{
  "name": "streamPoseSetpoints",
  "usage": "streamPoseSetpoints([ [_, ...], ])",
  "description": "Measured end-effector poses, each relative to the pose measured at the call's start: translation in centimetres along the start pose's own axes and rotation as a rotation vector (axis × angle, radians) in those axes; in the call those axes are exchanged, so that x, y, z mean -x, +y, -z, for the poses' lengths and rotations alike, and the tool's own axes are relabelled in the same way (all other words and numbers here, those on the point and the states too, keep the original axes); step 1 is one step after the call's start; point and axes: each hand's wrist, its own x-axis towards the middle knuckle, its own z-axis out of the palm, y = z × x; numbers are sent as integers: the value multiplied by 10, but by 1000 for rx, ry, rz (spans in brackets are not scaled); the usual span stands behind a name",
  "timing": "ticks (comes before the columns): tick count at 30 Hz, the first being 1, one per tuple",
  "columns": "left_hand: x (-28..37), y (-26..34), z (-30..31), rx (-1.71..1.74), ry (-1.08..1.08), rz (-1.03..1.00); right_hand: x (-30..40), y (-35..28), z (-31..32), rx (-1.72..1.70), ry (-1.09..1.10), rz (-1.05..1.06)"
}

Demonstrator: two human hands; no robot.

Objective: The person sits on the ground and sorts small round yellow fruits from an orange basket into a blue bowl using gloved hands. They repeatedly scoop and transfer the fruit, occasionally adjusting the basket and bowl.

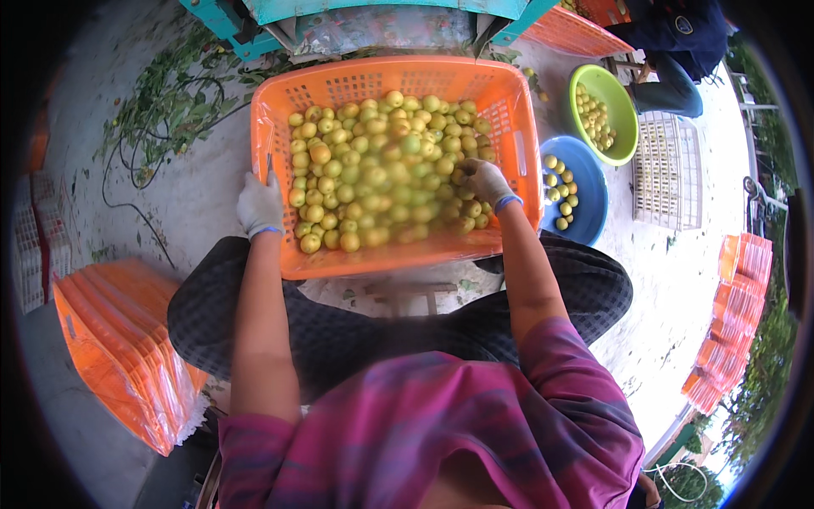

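Note:
Before me is an orange plastic crate (388,257) with slotted walls and a clear plastic liner. Small round yellow-green fruits (343,191) fill its floor, a few tinged orange; a blurred patch hides detail in the middle. My left hand (259,203), in a pale glove, grips the crate's left rim, thumb on the inner side. At the right of the pile, my gloved right hand (488,181) reaches in with bent fingers touching fruits. Whether one is held between those fingers is hidden.
Right of the crate stand a blue basin (591,210) and a green basin (626,133), both containing fruits. A white crate (664,172) lies beyond, near a seated person (674,57). Nested orange crates (121,343) stand left; a turquoise machine (381,7) is ahead.

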Motion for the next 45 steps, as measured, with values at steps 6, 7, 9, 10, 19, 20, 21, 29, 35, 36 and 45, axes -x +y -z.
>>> streamPoseSetpoints([
  [6,2,-5,4,-1,-24,28,-9,2,-6,55,-52,36],
  [7,1,-4,5,14,-52,39,-10,4,-9,170,-11,67],
  [9,-2,-3,6,29,-71,47,-12,-1,-15,399,72,129],
  [10,-4,-2,4,30,-63,40,-9,-5,-17,386,107,87],
  [19,-7,-31,-28,78,10,-24,65,33,65,-1112,190,-99],
  [20,-6,-30,-30,46,32,-37,73,48,111,-1315,376,-121],
  [21,-9,-26,-29,8,58,-41,86,63,159,-1511,592,-105],
  [29,-6,-7,-10,76,-29,-8,110,51,241,-1385,1027,256],
  [35,3,11,24,-8,-101,37,74,-28,72,-1100,344,-21],
  [36,-1,4,16,-67,-95,42,76,-52,49,-1007,234,-21],
  [45,3,-1,10,28,-78,46,69,-120,-42,549,-401,488],
])
